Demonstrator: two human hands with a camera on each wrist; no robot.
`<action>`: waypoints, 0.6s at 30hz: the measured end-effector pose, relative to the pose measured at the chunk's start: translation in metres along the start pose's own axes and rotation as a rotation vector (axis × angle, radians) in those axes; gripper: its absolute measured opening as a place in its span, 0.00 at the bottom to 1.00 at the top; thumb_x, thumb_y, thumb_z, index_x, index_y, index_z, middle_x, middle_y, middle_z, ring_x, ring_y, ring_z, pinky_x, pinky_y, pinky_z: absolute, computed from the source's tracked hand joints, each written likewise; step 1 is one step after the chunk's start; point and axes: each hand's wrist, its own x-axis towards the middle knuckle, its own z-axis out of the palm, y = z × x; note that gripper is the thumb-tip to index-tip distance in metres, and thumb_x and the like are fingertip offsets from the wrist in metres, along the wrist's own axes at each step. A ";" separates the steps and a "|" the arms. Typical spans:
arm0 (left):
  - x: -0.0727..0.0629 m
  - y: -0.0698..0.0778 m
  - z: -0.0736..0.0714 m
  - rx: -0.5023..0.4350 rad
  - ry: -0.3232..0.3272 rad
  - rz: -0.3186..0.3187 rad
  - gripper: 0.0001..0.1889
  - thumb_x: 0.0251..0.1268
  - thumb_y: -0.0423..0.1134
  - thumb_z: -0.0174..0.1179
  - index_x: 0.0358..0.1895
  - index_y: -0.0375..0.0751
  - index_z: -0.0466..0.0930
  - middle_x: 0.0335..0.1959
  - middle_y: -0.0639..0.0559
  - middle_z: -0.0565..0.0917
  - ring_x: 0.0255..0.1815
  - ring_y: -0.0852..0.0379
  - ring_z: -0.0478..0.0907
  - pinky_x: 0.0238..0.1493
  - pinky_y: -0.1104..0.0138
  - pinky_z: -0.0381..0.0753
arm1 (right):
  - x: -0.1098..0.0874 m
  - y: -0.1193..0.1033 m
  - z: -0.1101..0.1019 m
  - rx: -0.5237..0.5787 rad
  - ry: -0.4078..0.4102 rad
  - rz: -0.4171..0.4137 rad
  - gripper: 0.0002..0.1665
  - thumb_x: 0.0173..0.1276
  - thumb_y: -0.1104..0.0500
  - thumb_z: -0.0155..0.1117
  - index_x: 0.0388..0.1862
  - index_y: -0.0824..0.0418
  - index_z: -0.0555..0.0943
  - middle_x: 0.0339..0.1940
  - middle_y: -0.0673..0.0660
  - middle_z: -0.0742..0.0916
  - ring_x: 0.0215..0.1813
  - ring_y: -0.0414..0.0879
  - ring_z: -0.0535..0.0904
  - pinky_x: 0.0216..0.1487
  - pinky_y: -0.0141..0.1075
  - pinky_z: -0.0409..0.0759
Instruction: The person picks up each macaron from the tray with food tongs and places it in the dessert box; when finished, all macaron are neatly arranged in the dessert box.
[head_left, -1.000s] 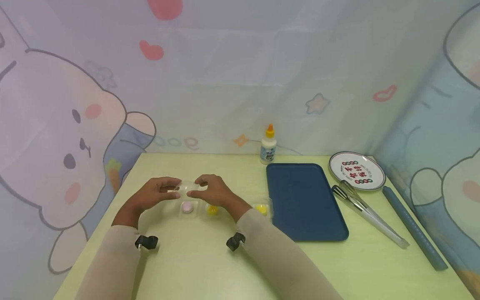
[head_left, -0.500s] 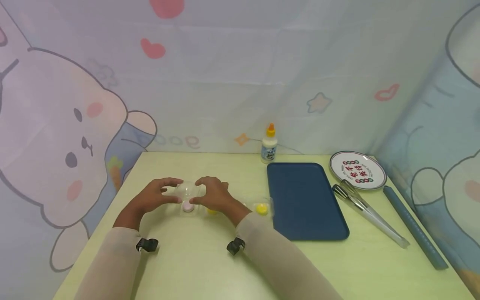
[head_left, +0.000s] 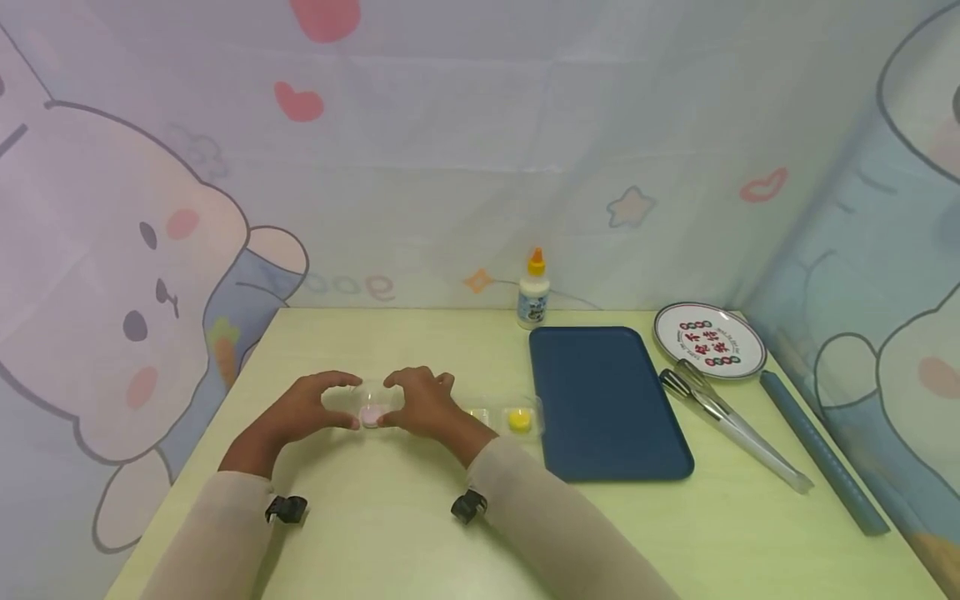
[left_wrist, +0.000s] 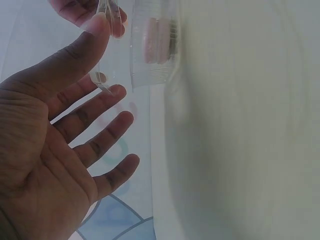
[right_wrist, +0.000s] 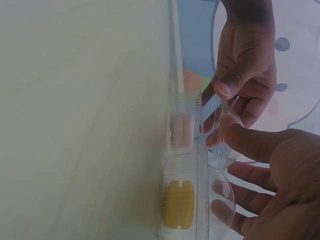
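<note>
Between my two hands is a clear plastic domed lid [left_wrist: 114, 55], pinched at its edges by fingers and thumb of my left hand [head_left: 300, 410] and my right hand [head_left: 426, 407]. Just below it, a clear plastic box [right_wrist: 186, 100] stands on the table with a pink macaron [right_wrist: 184, 131] inside. A narrow gap shows between lid and box in the left wrist view. Beside that box, under my right hand, is another clear box with a yellow macaron [right_wrist: 179, 205] and a domed lid [right_wrist: 224, 200] on it. My right hand partly hides this second box in the head view.
Further right, another yellow macaron [head_left: 519, 419] sits in a clear box close to the dark blue tray [head_left: 611, 404]. A white bottle [head_left: 533, 298] with an orange tip stands behind. Metal tongs [head_left: 738, 429], a printed plate [head_left: 708, 340] and a long blue-grey bar [head_left: 823, 454] lie at right.
Both hands have lowered the clear lid toward the box with the pink macaron, so the lid now overlaps the macaron in the head view. The boxes, tray and tongs stay put.
</note>
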 end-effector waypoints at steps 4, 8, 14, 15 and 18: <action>-0.002 0.000 0.005 0.018 0.018 0.005 0.38 0.56 0.46 0.85 0.70 0.38 0.82 0.71 0.35 0.84 0.75 0.27 0.76 0.72 0.33 0.76 | -0.002 -0.001 0.003 -0.020 -0.006 0.011 0.38 0.65 0.45 0.84 0.71 0.53 0.84 0.74 0.52 0.85 0.79 0.53 0.75 0.77 0.64 0.60; -0.003 -0.002 0.010 0.046 0.041 0.008 0.38 0.53 0.46 0.86 0.68 0.38 0.84 0.69 0.35 0.85 0.72 0.28 0.79 0.70 0.34 0.78 | -0.003 -0.001 0.005 -0.028 -0.005 0.016 0.37 0.65 0.46 0.85 0.70 0.53 0.84 0.74 0.51 0.86 0.79 0.53 0.76 0.76 0.64 0.60; -0.002 -0.004 0.013 0.058 0.037 0.022 0.38 0.53 0.45 0.87 0.67 0.37 0.84 0.67 0.35 0.86 0.71 0.29 0.80 0.70 0.34 0.79 | -0.005 -0.001 0.005 -0.035 0.011 0.016 0.35 0.63 0.47 0.86 0.67 0.53 0.86 0.71 0.51 0.88 0.76 0.53 0.78 0.76 0.66 0.61; -0.001 -0.004 0.013 0.059 0.037 0.023 0.38 0.52 0.45 0.87 0.67 0.37 0.85 0.67 0.35 0.86 0.71 0.29 0.80 0.70 0.34 0.79 | -0.004 -0.001 0.005 -0.033 0.011 0.017 0.35 0.63 0.47 0.87 0.67 0.53 0.86 0.71 0.51 0.88 0.76 0.53 0.78 0.76 0.66 0.60; -0.001 -0.004 0.013 0.058 0.040 0.023 0.38 0.52 0.45 0.87 0.67 0.37 0.85 0.67 0.35 0.87 0.70 0.29 0.80 0.69 0.34 0.79 | -0.004 0.000 0.004 -0.035 0.013 0.019 0.35 0.63 0.47 0.87 0.67 0.53 0.86 0.71 0.50 0.88 0.76 0.53 0.78 0.76 0.66 0.61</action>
